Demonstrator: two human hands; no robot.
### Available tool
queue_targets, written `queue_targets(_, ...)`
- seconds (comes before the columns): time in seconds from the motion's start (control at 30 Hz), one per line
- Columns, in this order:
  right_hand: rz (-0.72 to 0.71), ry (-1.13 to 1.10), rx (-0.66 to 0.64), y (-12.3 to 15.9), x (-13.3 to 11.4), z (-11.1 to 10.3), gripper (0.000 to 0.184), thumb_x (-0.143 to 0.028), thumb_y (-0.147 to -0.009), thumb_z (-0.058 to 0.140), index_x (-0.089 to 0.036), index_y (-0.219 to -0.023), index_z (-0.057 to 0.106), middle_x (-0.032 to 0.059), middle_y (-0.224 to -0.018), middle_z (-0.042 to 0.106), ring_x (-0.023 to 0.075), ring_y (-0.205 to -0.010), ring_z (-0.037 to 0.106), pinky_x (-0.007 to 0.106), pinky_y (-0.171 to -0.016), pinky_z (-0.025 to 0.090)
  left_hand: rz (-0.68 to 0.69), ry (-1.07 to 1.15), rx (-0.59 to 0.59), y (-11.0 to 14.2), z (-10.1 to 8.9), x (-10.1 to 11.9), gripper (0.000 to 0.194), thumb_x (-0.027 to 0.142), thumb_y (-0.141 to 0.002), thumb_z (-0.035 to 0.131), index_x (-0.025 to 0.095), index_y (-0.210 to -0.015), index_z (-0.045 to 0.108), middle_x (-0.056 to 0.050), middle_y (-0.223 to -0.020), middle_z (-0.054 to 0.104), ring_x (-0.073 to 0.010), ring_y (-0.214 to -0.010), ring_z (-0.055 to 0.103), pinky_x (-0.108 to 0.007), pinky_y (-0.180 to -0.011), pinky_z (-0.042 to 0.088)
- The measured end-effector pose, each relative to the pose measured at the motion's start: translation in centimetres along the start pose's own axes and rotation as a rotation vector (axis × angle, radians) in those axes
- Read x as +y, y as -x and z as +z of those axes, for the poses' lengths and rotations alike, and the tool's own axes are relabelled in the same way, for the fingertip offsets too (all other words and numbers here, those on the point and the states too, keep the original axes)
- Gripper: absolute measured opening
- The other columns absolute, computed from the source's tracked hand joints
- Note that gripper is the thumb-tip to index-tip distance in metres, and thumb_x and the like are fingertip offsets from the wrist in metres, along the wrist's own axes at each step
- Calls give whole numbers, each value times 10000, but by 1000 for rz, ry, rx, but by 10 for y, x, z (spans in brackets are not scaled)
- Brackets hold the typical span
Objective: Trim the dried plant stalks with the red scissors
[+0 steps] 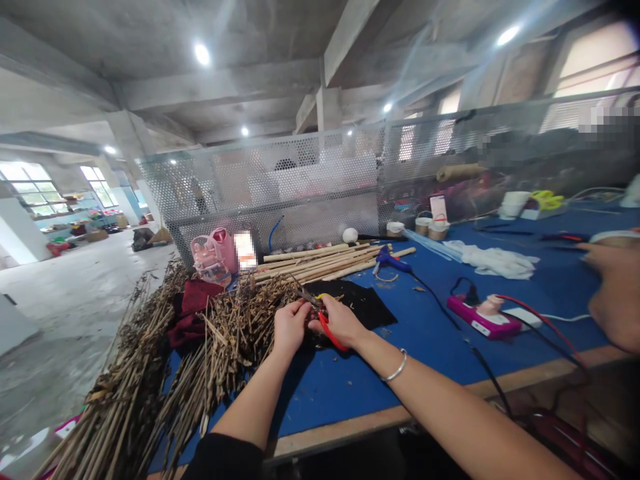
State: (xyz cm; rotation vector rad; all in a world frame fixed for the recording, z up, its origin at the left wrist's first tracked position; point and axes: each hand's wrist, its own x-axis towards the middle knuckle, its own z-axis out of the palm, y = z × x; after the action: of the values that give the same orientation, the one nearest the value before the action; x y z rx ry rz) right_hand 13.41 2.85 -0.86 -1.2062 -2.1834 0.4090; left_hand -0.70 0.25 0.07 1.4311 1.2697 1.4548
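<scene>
My right hand is closed round pruning shears with red and yellow handles; their metal jaws point up and left. Close beside the jaws, my left hand is closed, its fingertips pinched together on something too small to make out, perhaps a bit of dry stem. A heap of dried plant stems with brown heads lies directly left of my left hand. Beneath and behind both hands a black cloth is spread on the blue tabletop.
Long wooden sticks and a blue glue gun lie behind my hands. A purple power strip, cables and white gloves are on the right. Another person's hand shows at the right edge. A pink bag stands back left.
</scene>
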Motion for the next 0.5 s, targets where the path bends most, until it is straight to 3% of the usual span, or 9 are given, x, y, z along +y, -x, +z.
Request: queue_targets(0.5, 177, 170, -22, -1, -4, 1, 485, -623, -623, 585, -201, -849, 508, 37, -803, 627, 170, -712, 583, 226, -526, 294, -66, 18, 10, -2, -4, 0, 258, 328, -709, 551, 112, -787, 666, -24, -625, 638, -129, -567, 563, -210, -530, 432)
